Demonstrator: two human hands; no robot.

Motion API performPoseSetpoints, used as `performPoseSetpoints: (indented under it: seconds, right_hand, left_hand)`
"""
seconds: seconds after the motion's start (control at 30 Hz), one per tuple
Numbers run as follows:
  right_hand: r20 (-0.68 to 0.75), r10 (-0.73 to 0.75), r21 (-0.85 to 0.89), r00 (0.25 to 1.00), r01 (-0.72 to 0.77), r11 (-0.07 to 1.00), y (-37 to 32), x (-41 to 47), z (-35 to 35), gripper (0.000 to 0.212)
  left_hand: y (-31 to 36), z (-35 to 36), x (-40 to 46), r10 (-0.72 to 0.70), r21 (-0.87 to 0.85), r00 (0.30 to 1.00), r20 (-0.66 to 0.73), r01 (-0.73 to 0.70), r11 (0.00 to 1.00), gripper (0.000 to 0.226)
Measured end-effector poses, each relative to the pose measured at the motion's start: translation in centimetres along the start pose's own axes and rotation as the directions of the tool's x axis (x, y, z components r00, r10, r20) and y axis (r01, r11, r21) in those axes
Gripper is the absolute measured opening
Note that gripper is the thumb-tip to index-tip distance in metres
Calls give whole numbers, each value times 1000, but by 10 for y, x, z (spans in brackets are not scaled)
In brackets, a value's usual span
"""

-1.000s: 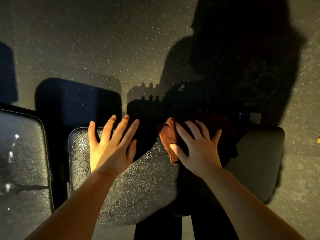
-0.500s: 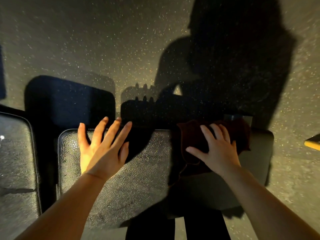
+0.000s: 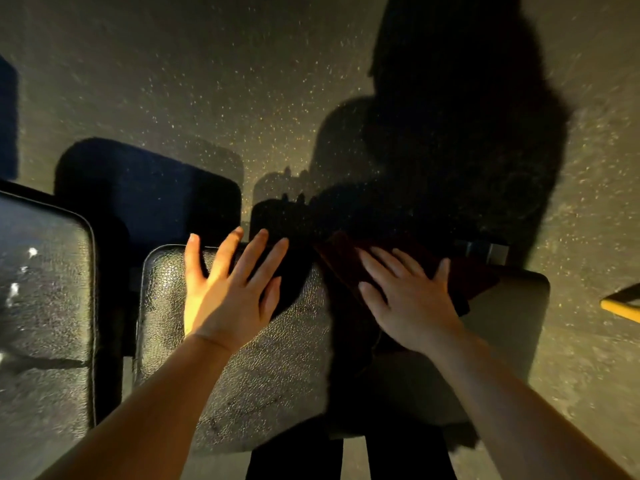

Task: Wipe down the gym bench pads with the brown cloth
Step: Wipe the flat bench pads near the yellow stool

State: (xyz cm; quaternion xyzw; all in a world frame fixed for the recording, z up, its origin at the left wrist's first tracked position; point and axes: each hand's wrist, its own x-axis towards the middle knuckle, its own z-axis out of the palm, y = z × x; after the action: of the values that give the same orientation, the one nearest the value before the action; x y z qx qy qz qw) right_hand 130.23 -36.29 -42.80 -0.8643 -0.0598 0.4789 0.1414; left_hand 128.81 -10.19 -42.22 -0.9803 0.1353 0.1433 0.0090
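second black pad (image 3: 45, 306) sits to the left of the main bench pad (image 3: 270, 368), a dark gap between them; white specks or glare spots on that left pad, cannot tell which; small metal bracket (image 3: 483, 251) pokes out just past the far right edge of the main pad; yellow bar (image 3: 620, 310) at the right edge of view, on the floor, well apart from the pad; big shadow of the person covers the right half of the pad and the floor beyond it, so that side is hard to read; dark legs or frame below the pad near bottom centre, too dark to tell; brown cloth (image 3: 349, 261) lies on the far middle-right of the main pad, in shadow, looks dark reddish brown; right hand (image 3: 412, 299) presses flat on the cloth, fingers straight and spread, not curled round it; left hand (image 3: 225, 292) lies flat near the far left part of the pad, fingers splayed, holding nothing, fingertips reaching past the far edge; pad is black textured leather-like with a piped edge, lit warm on the left; floor (image 3: 207, 81) is dark speckled rubber; room dim, one hard light from behind.
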Motion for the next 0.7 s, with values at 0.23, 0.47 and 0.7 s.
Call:
performPoseSetpoints:
  seconds: [0.23, 0.47, 0.7]
  right_hand:
    - [24, 57, -86, 998, -55, 995, 26, 13, 4, 62]
    - [-66, -102, -83, 993, 97, 992, -52, 14, 3, 63]
    - [-132, -219, -117, 967, 204, 972, -141, 15, -1, 66]
  left_hand:
    - [-2, 18, -2, 0, -84, 999, -54, -5, 996, 48]
    - [-2, 6, -4, 24, -80, 995, -101, -32, 996, 47]
    - [-11, -18, -46, -156, -307, 958, -242, 77, 949, 46]
